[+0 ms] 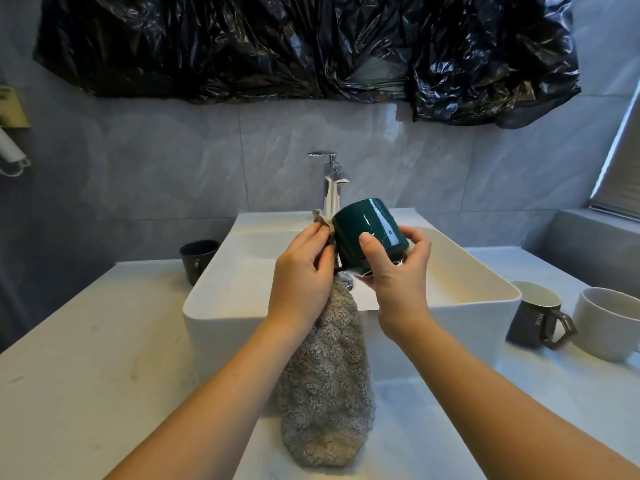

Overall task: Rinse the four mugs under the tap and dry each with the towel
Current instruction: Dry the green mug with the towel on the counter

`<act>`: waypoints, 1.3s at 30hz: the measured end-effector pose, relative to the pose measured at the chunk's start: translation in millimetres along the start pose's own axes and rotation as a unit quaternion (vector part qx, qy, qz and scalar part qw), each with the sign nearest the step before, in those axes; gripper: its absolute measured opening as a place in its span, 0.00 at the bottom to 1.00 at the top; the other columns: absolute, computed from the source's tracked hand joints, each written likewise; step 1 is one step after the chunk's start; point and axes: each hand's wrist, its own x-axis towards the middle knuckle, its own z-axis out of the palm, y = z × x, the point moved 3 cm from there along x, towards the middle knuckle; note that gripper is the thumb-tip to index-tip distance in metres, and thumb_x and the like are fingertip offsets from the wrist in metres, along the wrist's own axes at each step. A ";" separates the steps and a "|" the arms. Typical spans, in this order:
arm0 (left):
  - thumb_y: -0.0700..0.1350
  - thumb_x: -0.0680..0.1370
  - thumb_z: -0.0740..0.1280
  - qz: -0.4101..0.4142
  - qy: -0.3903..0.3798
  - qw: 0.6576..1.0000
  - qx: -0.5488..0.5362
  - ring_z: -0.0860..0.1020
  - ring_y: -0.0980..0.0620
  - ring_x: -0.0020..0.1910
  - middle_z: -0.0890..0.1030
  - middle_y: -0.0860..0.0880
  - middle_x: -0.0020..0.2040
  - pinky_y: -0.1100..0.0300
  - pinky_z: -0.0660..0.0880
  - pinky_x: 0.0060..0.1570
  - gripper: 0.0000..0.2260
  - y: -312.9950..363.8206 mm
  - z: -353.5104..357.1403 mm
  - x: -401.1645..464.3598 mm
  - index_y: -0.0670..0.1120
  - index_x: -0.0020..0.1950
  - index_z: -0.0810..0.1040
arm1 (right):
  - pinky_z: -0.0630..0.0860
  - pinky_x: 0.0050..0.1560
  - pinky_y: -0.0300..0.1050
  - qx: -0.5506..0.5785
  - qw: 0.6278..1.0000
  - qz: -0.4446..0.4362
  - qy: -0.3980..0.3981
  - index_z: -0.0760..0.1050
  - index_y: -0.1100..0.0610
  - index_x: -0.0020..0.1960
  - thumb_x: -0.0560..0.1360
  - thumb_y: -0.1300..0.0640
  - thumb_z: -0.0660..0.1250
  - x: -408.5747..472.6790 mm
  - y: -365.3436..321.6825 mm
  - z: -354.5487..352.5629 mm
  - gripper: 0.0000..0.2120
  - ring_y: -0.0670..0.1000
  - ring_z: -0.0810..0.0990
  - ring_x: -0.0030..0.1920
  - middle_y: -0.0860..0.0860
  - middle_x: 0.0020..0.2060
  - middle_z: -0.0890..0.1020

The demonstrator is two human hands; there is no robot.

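Both forearms reach forward, bare, converging toward centre. Left hand (302, 268): fingers curled, thumb and fingertips pinching cloth, wrist slightly bent down. Right hand (394, 268): palm turned inward, thumb (367, 244) up front, fingers wrapped round behind a mug, holding it tilted

Crumpled black plastic sheeting (294, 46) hung on grey tiled wall (173, 161). Window blind (620, 161) seen right of wall. White device (12, 154) mounted at wall's left edge.
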 end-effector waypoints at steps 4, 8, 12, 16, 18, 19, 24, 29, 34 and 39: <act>0.39 0.81 0.62 0.039 -0.052 0.997 0.041 0.74 0.55 0.67 0.76 0.51 0.70 0.71 0.66 0.67 0.17 0.5 5.7 -5.5 0.44 0.70 0.77 | 0.81 0.53 0.63 0.040 0.998 0.026 0.030 0.65 0.50 0.62 0.73 0.55 0.76 5.6 -0.8 -3.7 0.25 0.56 0.83 0.54 0.55 0.58 0.77; 0.37 0.78 0.61 0.063 -0.067 0.994 0.057 0.71 0.50 0.71 0.74 0.48 0.72 0.59 0.67 0.71 0.20 -0.7 7.6 -14.0 0.43 0.70 0.77 | 0.83 0.51 0.60 0.048 0.997 0.042 0.041 0.65 0.51 0.63 0.73 0.55 0.75 7.4 -3.5 -5.3 0.25 0.54 0.83 0.53 0.54 0.57 0.76; 0.33 0.76 0.66 0.130 -0.035 0.986 0.102 0.77 0.46 0.61 0.82 0.44 0.61 0.60 0.72 0.65 0.15 -1.3 8.4 -24.3 0.39 0.61 0.82 | 0.82 0.52 0.61 0.087 0.991 0.079 0.071 0.64 0.53 0.64 0.74 0.55 0.74 9.9 -5.5 -4.6 0.24 0.50 0.82 0.49 0.52 0.55 0.76; 0.31 0.75 0.68 0.178 -0.058 0.977 0.104 0.78 0.46 0.58 0.82 0.45 0.58 0.63 0.70 0.63 0.13 -0.2 11.7 -30.3 0.40 0.58 0.83 | 0.81 0.51 0.64 0.099 0.986 0.108 0.074 0.63 0.52 0.62 0.73 0.54 0.75 12.5 -5.0 -3.9 0.26 0.54 0.82 0.51 0.54 0.56 0.76; 0.34 0.77 0.69 0.134 -0.048 0.986 0.084 0.76 0.48 0.58 0.82 0.47 0.58 0.62 0.71 0.61 0.11 -0.8 9.8 -24.1 0.42 0.58 0.82 | 0.82 0.51 0.64 0.080 0.989 0.110 0.060 0.63 0.51 0.62 0.72 0.53 0.76 12.3 -3.3 -3.0 0.26 0.55 0.82 0.51 0.55 0.57 0.75; 0.36 0.77 0.69 0.112 -0.047 0.989 0.085 0.75 0.49 0.58 0.82 0.49 0.58 0.60 0.71 0.60 0.12 -0.7 9.5 -21.4 0.43 0.60 0.81 | 0.82 0.51 0.63 0.073 0.990 0.110 0.056 0.63 0.51 0.61 0.72 0.53 0.76 12.3 -2.9 -3.2 0.26 0.55 0.82 0.51 0.54 0.57 0.75; 0.40 0.74 0.71 0.105 -0.071 0.969 0.211 0.74 0.47 0.54 0.82 0.55 0.57 0.53 0.66 0.51 0.15 5.2 8.8 -10.7 0.51 0.60 0.78 | 0.83 0.51 0.61 0.055 0.990 0.122 0.051 0.62 0.52 0.63 0.72 0.52 0.75 13.6 -4.6 -5.7 0.28 0.55 0.82 0.50 0.54 0.55 0.75; 0.36 0.77 0.68 0.151 -0.115 0.967 0.167 0.80 0.46 0.52 0.83 0.47 0.55 0.52 0.79 0.50 0.10 5.5 9.7 -9.9 0.42 0.57 0.81 | 0.83 0.50 0.60 0.071 0.988 0.118 0.065 0.62 0.52 0.64 0.73 0.54 0.75 12.0 -4.8 -5.3 0.28 0.54 0.82 0.49 0.54 0.56 0.75; 0.39 0.78 0.65 0.091 -0.120 0.983 0.103 0.78 0.51 0.46 0.81 0.49 0.49 0.53 0.77 0.45 0.06 6.7 -0.4 -10.2 0.45 0.52 0.80 | 0.82 0.52 0.60 0.030 0.995 0.092 0.029 0.62 0.50 0.62 0.73 0.55 0.75 9.1 -3.3 -3.6 0.26 0.57 0.82 0.53 0.55 0.58 0.75; 0.42 0.78 0.61 -0.018 -0.214 0.958 0.189 0.78 0.44 0.47 0.77 0.49 0.57 0.47 0.77 0.46 0.12 22.0 4.5 -2.5 0.49 0.61 0.70 | 0.82 0.54 0.59 0.015 0.996 0.082 0.020 0.61 0.51 0.64 0.72 0.55 0.75 9.0 -5.3 -5.0 0.28 0.53 0.82 0.52 0.53 0.56 0.74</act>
